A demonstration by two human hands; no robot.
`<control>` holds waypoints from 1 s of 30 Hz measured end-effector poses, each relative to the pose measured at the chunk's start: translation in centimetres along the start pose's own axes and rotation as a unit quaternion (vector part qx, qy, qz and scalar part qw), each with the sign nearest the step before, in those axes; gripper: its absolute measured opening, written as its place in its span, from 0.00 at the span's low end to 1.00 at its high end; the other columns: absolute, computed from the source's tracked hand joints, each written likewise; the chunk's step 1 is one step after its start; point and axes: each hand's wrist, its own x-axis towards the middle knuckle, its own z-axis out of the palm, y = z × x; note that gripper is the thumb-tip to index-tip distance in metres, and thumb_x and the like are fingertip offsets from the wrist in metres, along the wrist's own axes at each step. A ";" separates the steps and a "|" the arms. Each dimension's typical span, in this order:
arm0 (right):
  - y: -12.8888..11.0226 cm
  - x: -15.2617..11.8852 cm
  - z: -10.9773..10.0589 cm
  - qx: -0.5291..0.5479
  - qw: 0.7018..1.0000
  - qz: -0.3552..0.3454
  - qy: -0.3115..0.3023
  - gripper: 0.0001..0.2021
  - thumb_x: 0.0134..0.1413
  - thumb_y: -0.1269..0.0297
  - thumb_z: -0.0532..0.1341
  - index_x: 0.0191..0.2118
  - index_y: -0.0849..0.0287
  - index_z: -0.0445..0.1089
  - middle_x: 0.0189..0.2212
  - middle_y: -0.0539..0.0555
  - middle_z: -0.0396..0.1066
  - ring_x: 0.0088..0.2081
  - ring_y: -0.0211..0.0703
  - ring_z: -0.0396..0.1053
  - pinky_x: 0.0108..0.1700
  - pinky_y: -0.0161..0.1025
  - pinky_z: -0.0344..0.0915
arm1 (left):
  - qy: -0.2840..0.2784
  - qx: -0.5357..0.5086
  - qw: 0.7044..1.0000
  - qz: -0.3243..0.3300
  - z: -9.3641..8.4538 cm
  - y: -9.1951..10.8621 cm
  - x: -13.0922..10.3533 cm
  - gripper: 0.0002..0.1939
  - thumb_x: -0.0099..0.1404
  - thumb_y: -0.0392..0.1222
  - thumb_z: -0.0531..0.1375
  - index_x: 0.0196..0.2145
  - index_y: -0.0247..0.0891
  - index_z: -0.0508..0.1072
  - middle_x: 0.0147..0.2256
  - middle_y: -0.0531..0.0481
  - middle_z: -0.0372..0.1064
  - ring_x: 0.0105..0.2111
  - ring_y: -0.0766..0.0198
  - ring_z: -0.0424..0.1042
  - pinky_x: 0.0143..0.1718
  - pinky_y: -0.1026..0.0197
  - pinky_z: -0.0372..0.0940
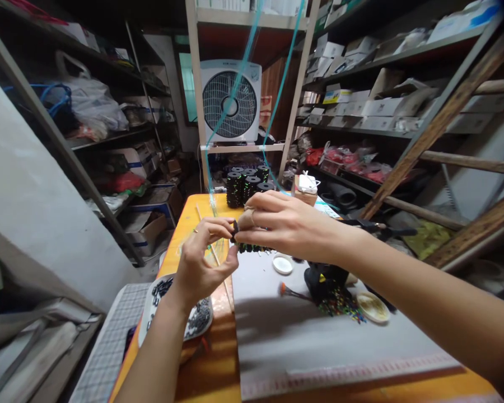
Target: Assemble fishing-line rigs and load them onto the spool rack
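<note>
Between my two hands lies a black ridged spool [254, 247] with green specks, held sideways above the table. My left hand [204, 257] pinches the black disc-like end [234, 230] of it between thumb and fingers. From above, my right hand [281, 221] wraps its fingers over the spool and hides most of it. Similar black spools [248, 184] stand upright in a group behind the hands. Clear thin strands [212, 204] hang beside my left hand, and a thin pale stick [220, 268] lies below it.
A white tray [209, 322] of small dark parts sits at left on the orange table [210, 369]. On the grey board [277, 341] are a white lid [283, 265], an orange-tipped brush [294, 291], colourful beads [344, 307] and a round dish [373, 308]. A box fan [231, 103] stands behind.
</note>
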 end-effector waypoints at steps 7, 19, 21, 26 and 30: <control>0.1 -0.2 0.5 0.015 1.000 0.005 0.000 0.16 0.72 0.71 0.48 0.43 0.59 0.74 0.41 0.54 0.77 0.49 0.46 0.65 0.50 0.46 0.66 | -0.037 -0.001 0.999 0.002 -0.4 0.2 0.1 0.21 0.62 0.29 0.61 0.51 0.43 0.64 0.53 0.42 0.61 0.55 0.55 0.65 0.52 0.51 0.70; -8.4 -3.7 1.1 0.339 0.911 0.222 0.075 0.08 0.63 0.77 0.57 0.40 0.60 0.71 0.33 0.54 0.74 0.37 0.40 0.67 0.42 0.39 0.65 | -0.079 0.040 0.995 0.043 -0.4 -0.5 0.1 0.26 0.62 0.31 0.65 0.57 0.39 0.66 0.53 0.40 0.69 0.57 0.55 0.66 0.59 0.50 0.63; -11.9 -5.2 3.1 0.370 0.893 0.255 0.015 0.11 0.62 0.79 0.55 0.41 0.59 0.71 0.34 0.53 0.75 0.39 0.42 0.67 0.42 0.39 0.65 | -0.074 0.031 0.996 0.050 -0.4 -0.4 0.1 0.26 0.61 0.31 0.66 0.56 0.39 0.67 0.53 0.41 0.70 0.57 0.56 0.67 0.59 0.50 0.62; -17.3 -8.8 7.0 0.390 0.830 0.398 0.006 0.09 0.64 0.76 0.57 0.39 0.57 0.72 0.35 0.52 0.76 0.39 0.41 0.69 0.43 0.38 0.64 | -0.070 0.011 0.996 0.051 -0.5 -0.8 0.1 0.24 0.60 0.30 0.67 0.54 0.39 0.69 0.56 0.38 0.67 0.58 0.55 0.66 0.59 0.49 0.62; -17.9 -9.9 7.3 0.385 0.810 0.443 0.001 0.07 0.65 0.73 0.58 0.41 0.57 0.73 0.37 0.53 0.75 0.42 0.43 0.69 0.45 0.40 0.65 | -0.082 -0.026 0.996 0.027 -0.3 -1.2 -0.1 0.25 0.61 0.31 0.67 0.54 0.41 0.68 0.58 0.39 0.65 0.60 0.53 0.65 0.59 0.47 0.63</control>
